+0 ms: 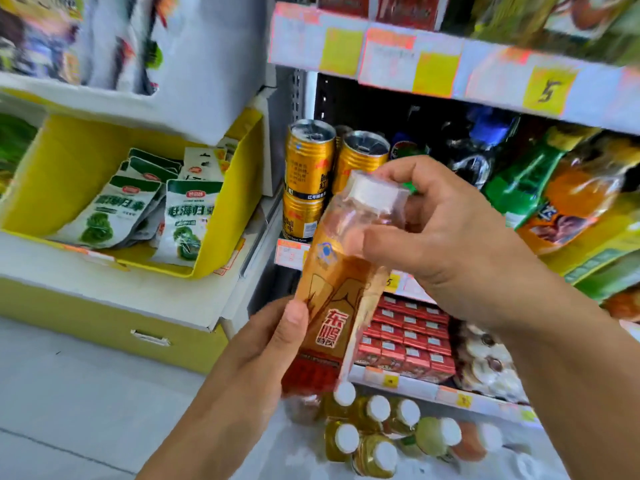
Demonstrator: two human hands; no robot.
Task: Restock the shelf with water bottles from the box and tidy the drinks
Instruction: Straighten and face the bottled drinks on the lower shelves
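Amber plastic drink bottle with a white cap and orange label (341, 271) sits tilted between our hands, in front of the shelf of gold drink cans (306, 161). Our left hand (266, 344) wraps its lower label, thumb on the front; our right hand (446, 233) curls its grip round the neck just under the cap. We judge it best to stand it upright, label forward, beside the cans before letting go, keeping clear of the white-capped bottles below (377, 431).
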